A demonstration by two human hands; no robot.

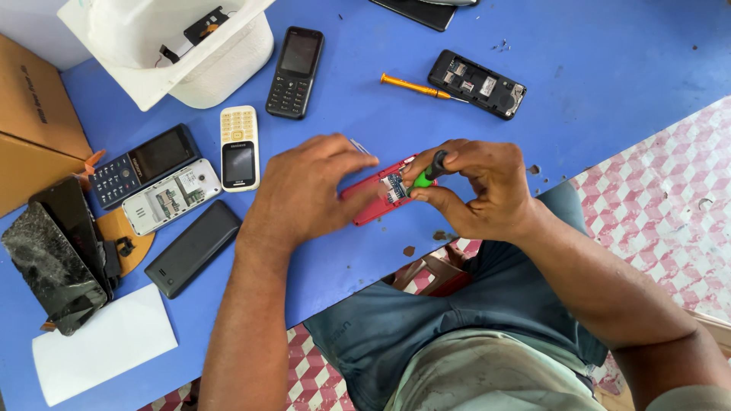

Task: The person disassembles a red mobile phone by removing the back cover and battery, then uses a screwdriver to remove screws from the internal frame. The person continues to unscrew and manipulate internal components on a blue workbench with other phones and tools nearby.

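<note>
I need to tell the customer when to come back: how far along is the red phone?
The red phone already lies opened, its circuit board showing. The left hand steadies it while the right hand works a green-handled screwdriver on the board. No cover is back on it yet, so reassembly remains.

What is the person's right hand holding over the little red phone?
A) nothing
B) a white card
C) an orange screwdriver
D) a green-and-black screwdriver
D: the right hand pinches a small green-and-black-handled screwdriver onto the open red phone, while the orange-handled screwdriver lies untouched on the blue table.
</note>
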